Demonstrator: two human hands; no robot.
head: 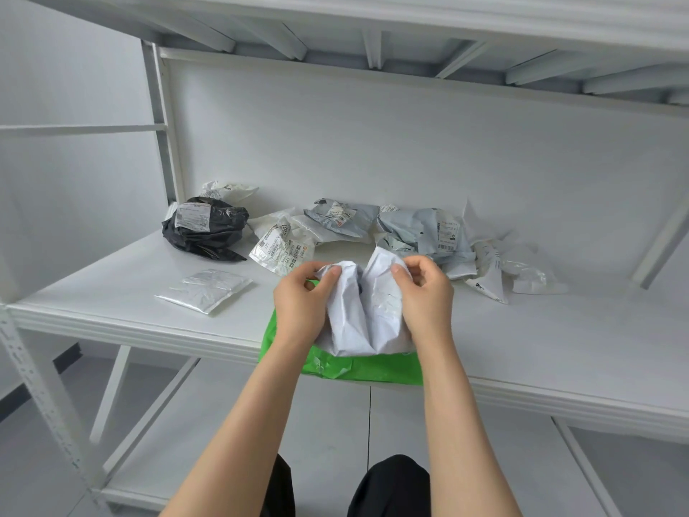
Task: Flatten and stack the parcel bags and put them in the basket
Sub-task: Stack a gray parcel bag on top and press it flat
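Two pinches hold the white bag's [363, 322] far edge, our left hand [302, 305] and right hand [425, 298] equally near with fingers [332, 272] clamped on it; it lies crumpled between them on the green bag [358, 369] at the shelf [112, 289] front, creases running away from us, so we should pull sideways.

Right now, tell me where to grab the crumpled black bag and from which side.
Probably pinch the black bag by the loose flap trailing at its front right, coming in from the front. It is bunched into a lump, and a white bag crowds its back, so the front is free.
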